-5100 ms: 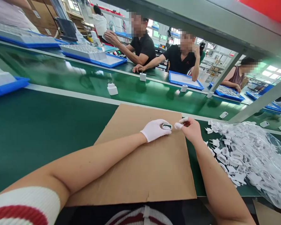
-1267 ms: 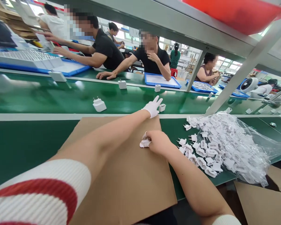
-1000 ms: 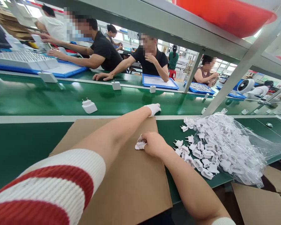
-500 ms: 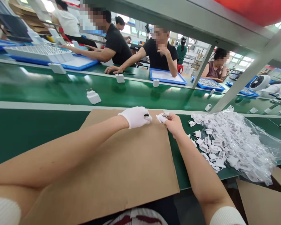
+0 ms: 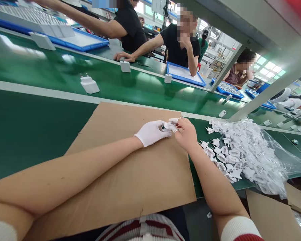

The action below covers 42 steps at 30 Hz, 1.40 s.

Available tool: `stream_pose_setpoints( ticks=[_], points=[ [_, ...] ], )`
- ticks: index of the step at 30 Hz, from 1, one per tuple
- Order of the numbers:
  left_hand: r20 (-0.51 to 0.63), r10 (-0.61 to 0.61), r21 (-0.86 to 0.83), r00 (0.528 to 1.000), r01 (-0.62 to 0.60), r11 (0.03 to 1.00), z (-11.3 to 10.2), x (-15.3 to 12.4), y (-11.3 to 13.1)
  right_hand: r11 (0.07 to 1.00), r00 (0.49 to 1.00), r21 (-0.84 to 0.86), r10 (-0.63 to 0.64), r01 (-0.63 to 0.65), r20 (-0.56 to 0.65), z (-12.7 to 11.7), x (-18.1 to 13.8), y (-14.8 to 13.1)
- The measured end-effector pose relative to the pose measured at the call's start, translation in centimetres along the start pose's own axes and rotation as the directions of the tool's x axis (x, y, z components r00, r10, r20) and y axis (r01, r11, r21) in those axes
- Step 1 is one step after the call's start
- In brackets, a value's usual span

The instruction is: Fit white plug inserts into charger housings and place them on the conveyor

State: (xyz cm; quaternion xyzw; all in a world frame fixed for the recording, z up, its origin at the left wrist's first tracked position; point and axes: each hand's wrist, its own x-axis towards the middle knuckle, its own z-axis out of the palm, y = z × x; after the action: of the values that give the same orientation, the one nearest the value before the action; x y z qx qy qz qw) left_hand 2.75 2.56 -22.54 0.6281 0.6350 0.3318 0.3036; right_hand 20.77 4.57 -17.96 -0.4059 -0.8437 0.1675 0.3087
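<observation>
— Pinched between both hands, is it? What exactly do they have hold of?

— Yes. The left hand (image 5: 152, 132), in a white glove, is curled shut around a small white charger body (image 5: 165, 127), only its end showing past the fingers. The right hand (image 5: 187, 134) is bare apart from white finger cots on the fingertips (image 5: 174, 120), and those tips are pressed together on a white plug piece (image 5: 171, 126) that meets the charger body. Exactly how the two parts sit against each other is too small to tell.

— Where does that happen on the bench?

— Over the far edge of the brown cardboard sheet (image 5: 130, 174), which lies on the green table (image 5: 27, 134). Both forearms reach across the cardboard.

— And the loose parts?

— At three o'clock from the hands, a heap of white plug pieces (image 5: 225, 157) spills out of a clear plastic bag (image 5: 271, 157); the nearest ones lie just beside the right wrist.

— Anything on the belt beyond?

— At eleven o'clock, well apart from the hands, a finished white charger (image 5: 89, 85) lies on the green conveyor belt (image 5: 52, 72), with two more white blocks farther along. Across the belt, at twelve to one o'clock, co-workers sit by blue trays (image 5: 184, 74); one rests a hand (image 5: 124, 56) on the far table.
</observation>
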Motion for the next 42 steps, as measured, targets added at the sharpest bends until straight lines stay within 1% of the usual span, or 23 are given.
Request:
stream_pose_setpoints(
  ticks=[5,9,13,15,17,19,21,23,25,27,28,29,31,33,34,35,36,37,38,39,40,41,42],
  points=[
    [0.019,0.018,-0.08,1.0,-0.016,0.997,0.0,0.2,-0.2,0.984,0.995,-0.164,-0.059,0.071,0.078,0.3,0.1,-0.3],
    [0.028,0.039,-0.062,0.999,-0.038,0.997,0.3,0.5,-0.5,0.951,0.989,-0.285,-0.094,0.122,0.111,0.7,0.4,-0.7],
    [0.002,0.155,-0.094,0.988,-0.154,0.984,0.3,0.3,-0.4,0.917,0.986,-0.374,-0.092,0.137,0.137,0.9,0.7,-1.4],
    [-0.003,0.156,-0.029,0.988,-0.156,0.987,0.2,0.0,-0.1,0.916,0.989,-0.383,-0.075,0.12,0.131,0.8,0.8,-1.7],
    [-0.009,0.084,0.121,0.996,-0.082,0.989,0.0,-0.4,0.4,0.925,0.992,-0.369,-0.051,0.091,0.119,0.7,0.9,-1.9],
    [-0.029,0.007,0.265,1.0,0.001,0.964,-0.1,-0.7,0.9,0.939,0.993,-0.338,-0.019,0.058,0.116,0.7,0.9,-1.9],
    [-0.04,-0.028,0.33,0.999,0.04,0.943,-0.2,-0.8,1.3,0.954,0.995,-0.298,0.02,0.011,0.101,0.8,0.8,-1.6],
    [-0.014,-0.011,0.311,1.0,0.015,0.95,-0.5,-0.8,1.4,0.978,0.996,-0.204,0.064,-0.05,0.059,1.1,0.5,-1.1],
    [0.078,0.044,0.229,0.996,-0.06,0.972,-1.1,-0.3,1.4,0.992,0.992,-0.031,0.121,-0.12,0.033,1.6,0.3,-0.4],
    [0.152,0.104,0.135,0.983,-0.125,0.983,-2.1,0.9,1.0,0.977,0.984,0.111,0.175,-0.179,0.045,1.9,0.3,0.1],
    [0.151,0.116,0.113,0.982,-0.134,0.985,-2.7,1.9,0.7,0.973,0.98,0.123,0.191,-0.196,0.05,1.8,0.3,0.3],
    [0.115,0.104,0.115,0.988,-0.118,0.986,-3.4,3.0,0.3,0.976,0.979,0.083,0.199,-0.203,0.051,1.5,0.3,0.5],
    [-0.051,0.012,0.165,0.999,-0.004,0.986,-5.0,5.8,-0.7,0.971,0.975,-0.11,0.217,-0.212,0.041,0.5,0.4,0.8],
    [-0.245,-0.108,0.201,0.964,0.159,0.966,-6.9,8.6,-1.8,0.902,0.958,-0.344,0.286,-0.259,0.03,-1.2,0.5,1.5],
    [-0.31,-0.141,0.205,0.94,0.211,0.956,-7.8,9.9,-2.3,0.84,0.935,-0.444,0.353,-0.312,0.012,-2.2,0.6,2.1],
    [-0.359,-0.165,0.203,0.919,0.249,0.947,-8.8,11.0,-2.8,0.763,0.897,-0.518,0.441,-0.387,-0.021,-3.2,0.6,2.9],
    [-0.391,-0.184,0.199,0.902,0.278,0.94,-9.7,11.8,-3.3,0.676,0.841,-0.564,0.537,-0.474,-0.063,-4.2,0.6,3.8],
    [-0.407,-0.204,0.193,0.89,0.302,0.934,-10.5,12.4,-3.7,0.584,0.766,-0.583,0.634,-0.565,-0.108,-5.2,0.7,4.8],
    [-0.418,-0.231,0.185,0.879,0.331,0.925,-11.3,12.8,-4.1,0.493,0.675,-0.577,0.724,-0.651,-0.143,-6.0,0.7,5.8],
    [-0.422,-0.26,0.176,0.868,0.36,0.916,-11.9,13.0,-4.5,0.411,0.581,-0.557,0.797,-0.722,-0.165,-6.7,0.7,6.8],
    [-0.422,-0.291,0.168,0.859,0.389,0.905,-12.4,13.0,-4.8,0.349,0.504,-0.534,0.847,-0.77,-0.173,-7.3,0.7,7.7],
    [-0.424,-0.32,0.161,0.847,0.418,0.894,-12.7,12.9,-5.1,0.313,0.455,-0.52,0.875,-0.795,-0.169,-7.7,0.7,8.5],
    [-0.433,-0.349,0.153,0.831,0.449,0.88,-12.8,12.7,-5.2,0.296,0.433,-0.519,0.887,-0.802,-0.163,-7.9,0.7,9.0]
  ],
)
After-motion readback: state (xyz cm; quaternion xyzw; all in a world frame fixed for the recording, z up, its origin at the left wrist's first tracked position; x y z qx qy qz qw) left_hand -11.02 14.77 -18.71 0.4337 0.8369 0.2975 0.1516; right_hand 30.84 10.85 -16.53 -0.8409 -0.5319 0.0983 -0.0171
